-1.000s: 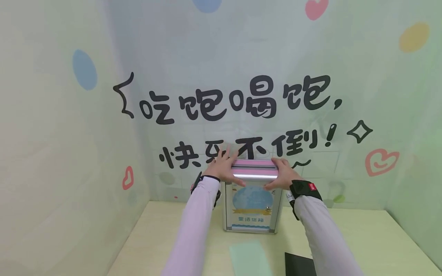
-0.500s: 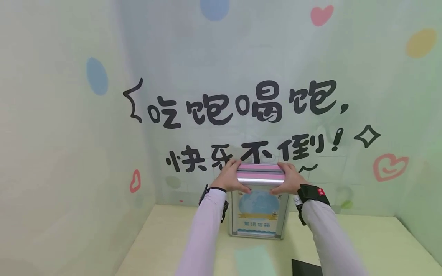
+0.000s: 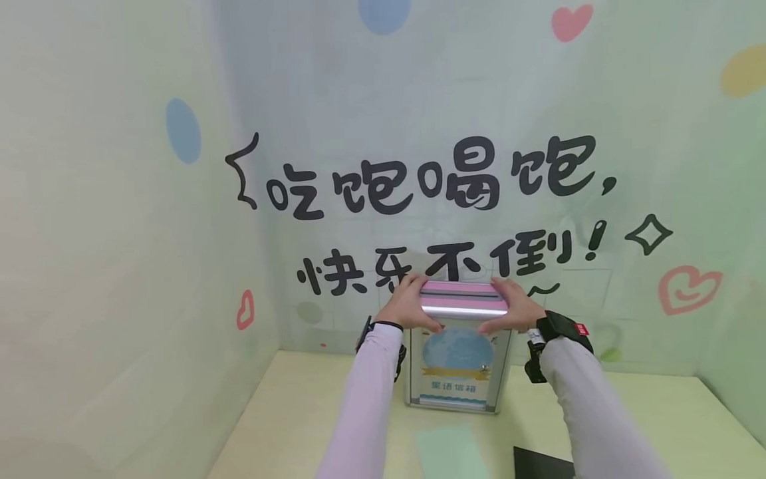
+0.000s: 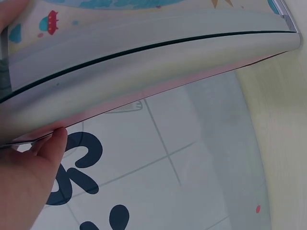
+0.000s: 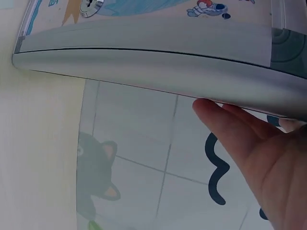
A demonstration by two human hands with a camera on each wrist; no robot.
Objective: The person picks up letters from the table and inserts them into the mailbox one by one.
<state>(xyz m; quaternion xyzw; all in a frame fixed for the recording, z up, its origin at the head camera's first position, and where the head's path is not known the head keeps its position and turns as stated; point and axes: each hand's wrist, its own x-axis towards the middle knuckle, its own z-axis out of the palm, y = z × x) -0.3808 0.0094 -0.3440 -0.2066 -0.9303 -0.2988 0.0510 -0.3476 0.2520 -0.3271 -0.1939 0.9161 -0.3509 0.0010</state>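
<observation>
An upright letter box (image 3: 457,387) with a pink slotted top (image 3: 463,296), silver edging and a blue printed front stands at the back of the table. My left hand (image 3: 407,306) grips its upper left end, thumb on the front and fingers at the back edge. On the upper right end my right hand (image 3: 516,307) grips it likewise. The left wrist view shows left fingertips (image 4: 58,139) against the side's edge. In the right wrist view the other side (image 5: 158,72) meets my right fingers (image 5: 216,112), and a round lock (image 5: 90,6) shows on the front.
A pale green sheet (image 3: 451,452) lies on the light wooden table (image 3: 311,412) before the box. Right of it is a flat black item (image 3: 538,464), partly behind my right sleeve. The printed wall (image 3: 467,100) rises close behind the box.
My left hand's spread fingers have come down onto the box's top and back edge. The right hand keeps its grip. The head view has turned slightly left, and the box appears in the same place.
</observation>
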